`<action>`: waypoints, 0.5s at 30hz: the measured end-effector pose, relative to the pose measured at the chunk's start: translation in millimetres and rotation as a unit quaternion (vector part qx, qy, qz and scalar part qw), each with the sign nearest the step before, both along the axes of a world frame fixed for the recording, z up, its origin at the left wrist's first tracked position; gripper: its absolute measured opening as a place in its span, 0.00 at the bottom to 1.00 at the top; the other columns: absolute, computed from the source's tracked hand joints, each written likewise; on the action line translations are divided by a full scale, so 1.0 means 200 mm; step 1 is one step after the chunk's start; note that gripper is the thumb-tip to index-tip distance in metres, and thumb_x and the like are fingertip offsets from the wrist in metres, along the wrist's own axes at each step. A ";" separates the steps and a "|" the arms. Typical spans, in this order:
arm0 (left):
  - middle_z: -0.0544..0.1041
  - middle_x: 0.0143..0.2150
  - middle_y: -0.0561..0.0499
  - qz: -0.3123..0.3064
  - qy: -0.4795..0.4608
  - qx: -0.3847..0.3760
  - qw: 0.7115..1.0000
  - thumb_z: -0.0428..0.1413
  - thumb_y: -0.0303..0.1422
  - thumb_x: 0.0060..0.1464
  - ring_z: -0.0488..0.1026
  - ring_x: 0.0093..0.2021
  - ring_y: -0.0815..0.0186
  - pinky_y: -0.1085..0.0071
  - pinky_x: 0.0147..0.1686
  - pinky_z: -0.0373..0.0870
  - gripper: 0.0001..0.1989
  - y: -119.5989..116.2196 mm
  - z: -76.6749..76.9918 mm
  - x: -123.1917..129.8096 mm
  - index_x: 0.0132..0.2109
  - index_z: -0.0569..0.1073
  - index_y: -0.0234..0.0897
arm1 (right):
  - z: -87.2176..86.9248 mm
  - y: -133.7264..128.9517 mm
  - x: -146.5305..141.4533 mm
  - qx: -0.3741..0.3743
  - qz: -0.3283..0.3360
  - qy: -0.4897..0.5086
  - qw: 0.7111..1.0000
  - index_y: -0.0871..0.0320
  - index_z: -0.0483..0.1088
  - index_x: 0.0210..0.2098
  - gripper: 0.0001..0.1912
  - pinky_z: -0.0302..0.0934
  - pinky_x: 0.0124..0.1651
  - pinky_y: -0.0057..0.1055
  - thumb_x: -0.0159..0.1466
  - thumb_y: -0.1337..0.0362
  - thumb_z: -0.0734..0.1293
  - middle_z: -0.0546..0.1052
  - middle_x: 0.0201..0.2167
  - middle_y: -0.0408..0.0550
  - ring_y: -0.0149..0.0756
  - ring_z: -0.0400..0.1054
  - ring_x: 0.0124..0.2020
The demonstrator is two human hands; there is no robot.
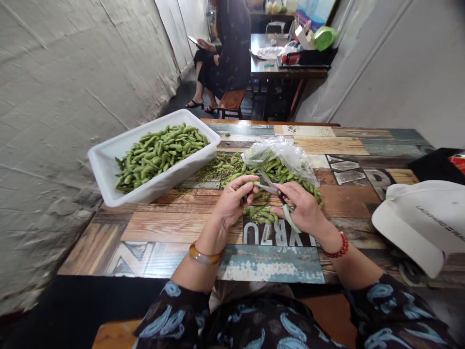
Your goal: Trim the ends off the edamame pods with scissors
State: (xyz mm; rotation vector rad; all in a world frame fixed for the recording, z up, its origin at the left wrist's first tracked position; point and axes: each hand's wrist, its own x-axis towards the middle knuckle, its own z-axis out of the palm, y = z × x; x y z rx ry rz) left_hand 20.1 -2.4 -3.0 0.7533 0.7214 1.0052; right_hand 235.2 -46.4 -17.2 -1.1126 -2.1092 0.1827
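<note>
Between the fingertips of my left hand (236, 196) is a green edamame pod (256, 183). My right hand (303, 206) grips a pair of scissors (289, 215) with pale green handles, its blades parted beside the pod's end. Under and beyond both hands lies a pile of edamame pods (263, 212), some inside a clear plastic bag (286, 152). Small green trimmings (216, 168) are heaped left of the bag. A white plastic tub (162, 196) full of pods (156, 155) stands at the left of the table.
A white cap (417, 213) rests at the table's right side, near a black box (434, 167). Behind the wood-patterned table (174, 220), a person (232, 53) sits on a wooden stool (232, 100). Another table (286, 72) carries a black tray. Walls flank both sides.
</note>
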 end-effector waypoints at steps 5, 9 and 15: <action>0.74 0.23 0.54 -0.018 0.005 -0.008 1.000 0.72 0.36 0.39 0.61 0.18 0.79 0.81 0.19 0.52 0.21 -0.01 0.00 0.02 0.40 0.78 0.31 | 0.00 0.01 0.00 0.021 -0.002 -0.039 0.999 0.56 0.64 0.62 0.31 0.71 0.48 0.43 0.62 0.58 0.72 0.75 0.46 0.56 0.46 0.72 0.45; 0.76 0.24 0.51 -0.030 0.030 0.012 0.999 0.72 0.39 0.39 0.62 0.19 0.78 0.81 0.19 0.53 0.20 -0.02 0.01 0.04 0.35 0.76 0.31 | 0.00 0.01 0.00 0.026 -0.003 -0.047 0.999 0.56 0.64 0.63 0.30 0.70 0.47 0.42 0.63 0.59 0.72 0.75 0.46 0.55 0.46 0.71 0.45; 0.73 0.24 0.54 -0.055 0.082 0.036 0.994 0.68 0.42 0.47 0.59 0.18 0.79 0.82 0.18 0.49 0.18 -0.03 0.00 0.04 0.36 0.74 0.32 | 0.00 0.01 0.00 0.021 -0.001 -0.045 0.999 0.55 0.64 0.63 0.29 0.70 0.46 0.41 0.64 0.58 0.71 0.75 0.45 0.55 0.45 0.71 0.44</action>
